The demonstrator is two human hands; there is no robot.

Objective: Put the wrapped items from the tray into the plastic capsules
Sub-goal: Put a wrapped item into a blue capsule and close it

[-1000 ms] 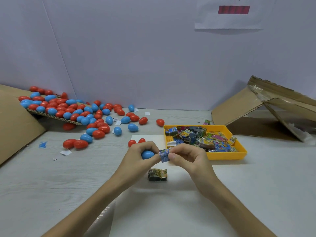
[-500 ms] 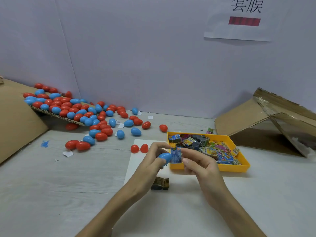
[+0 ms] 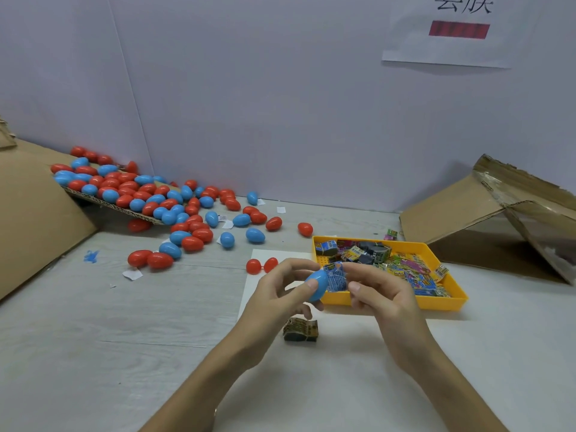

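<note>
My left hand (image 3: 280, 294) grips a blue capsule half (image 3: 318, 283) between thumb and fingers, its open end facing right. My right hand (image 3: 380, 294) pinches a blue wrapped item (image 3: 336, 277) and holds it against the capsule's mouth; how far it is inside is hidden. Behind the hands sits the yellow tray (image 3: 448, 302) with several colourful wrapped items (image 3: 405, 266). A dark gold wrapped item (image 3: 300, 329) lies on the white sheet below my hands. An opened red capsule (image 3: 261, 265) lies just left of the tray.
Several red and blue capsules (image 3: 174, 207) spill from a cardboard flap at the back left across the table. A cardboard box (image 3: 486, 213) lies open at the back right. Cardboard (image 3: 34, 213) leans at the far left. Paper scraps dot the table.
Both hands have risen and shifted right toward the tray's front edge, keeping the blue capsule half and the wrapped item pressed together. The camera view tilted slightly.
</note>
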